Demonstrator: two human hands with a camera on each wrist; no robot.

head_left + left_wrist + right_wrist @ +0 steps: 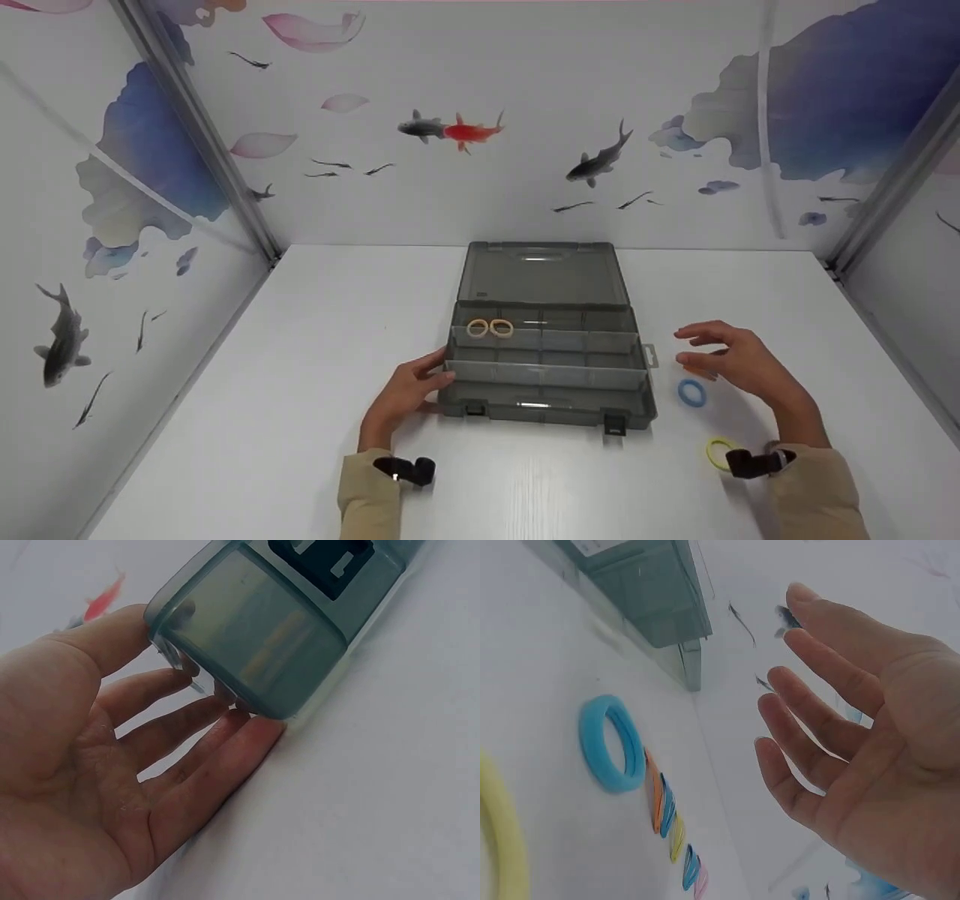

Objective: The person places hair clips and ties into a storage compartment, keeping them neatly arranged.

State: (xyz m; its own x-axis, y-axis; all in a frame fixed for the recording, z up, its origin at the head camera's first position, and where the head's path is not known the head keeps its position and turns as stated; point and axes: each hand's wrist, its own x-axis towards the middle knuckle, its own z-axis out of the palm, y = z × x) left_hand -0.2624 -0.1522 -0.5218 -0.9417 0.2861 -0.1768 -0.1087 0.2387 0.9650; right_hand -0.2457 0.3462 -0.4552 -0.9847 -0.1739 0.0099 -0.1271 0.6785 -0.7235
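A grey translucent compartment box (pixel 540 397) lies on the table with its lid (pixel 541 274) folded back. Its left side is held by my left hand (pixel 405 390); in the left wrist view the thumb is at the rim and the fingertips rest along the side wall. Two pale orange hair ties (pixel 501 328) sit in the back left of the box. My right hand (pixel 739 360) hovers right of the box, fingers relaxed and holding nothing. Near it lie a blue hair tie (pixel 611 742) and a row of several coloured snap hair clips (pixel 676 836), mostly hidden by the hand in the head view.
A yellow hair tie (pixel 720 453) lies by the right wrist, partly covered by the wrist camera (pixel 754 463). The box's front latch (pixel 615 424) hangs down, and a hanging tab (pixel 650 355) sticks out on its right. Printed panels (pixel 525 75) enclose the table.
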